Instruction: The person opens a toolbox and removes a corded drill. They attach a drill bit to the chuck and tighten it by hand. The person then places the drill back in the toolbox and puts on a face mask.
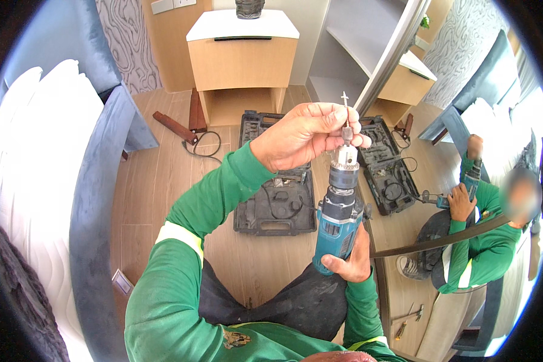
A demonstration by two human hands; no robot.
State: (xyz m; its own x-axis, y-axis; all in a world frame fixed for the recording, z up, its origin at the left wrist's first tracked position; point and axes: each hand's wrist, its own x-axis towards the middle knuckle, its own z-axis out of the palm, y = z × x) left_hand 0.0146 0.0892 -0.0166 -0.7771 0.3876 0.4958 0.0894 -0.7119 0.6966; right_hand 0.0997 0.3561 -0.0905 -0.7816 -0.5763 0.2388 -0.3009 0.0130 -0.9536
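Note:
A teal and black power drill [336, 226] points away from me, tilted slightly up to the right. My right hand [355, 256] is wrapped round its body from the right, with the thumb across the lower end. At the far end is a silver and dark chuck [344, 172]. A thin metal drill bit [344, 104] with a cross-shaped tip stands out past the chuck. My left hand [314, 134] reaches over from the left, its thumb and fingers pinching the bit by its thicker base. Whether that base sits fully inside the chuck, I cannot tell.
An open black tool case [274, 231] with a cord lies on the floor beyond my knees. Beyond it stands a white-topped nightstand [247, 63]. A blue-framed bed [90, 199] runs along the left. A mirrored panel [428, 241] is close on the right. Reddish-brown long pieces [176, 128] lie near the nightstand.

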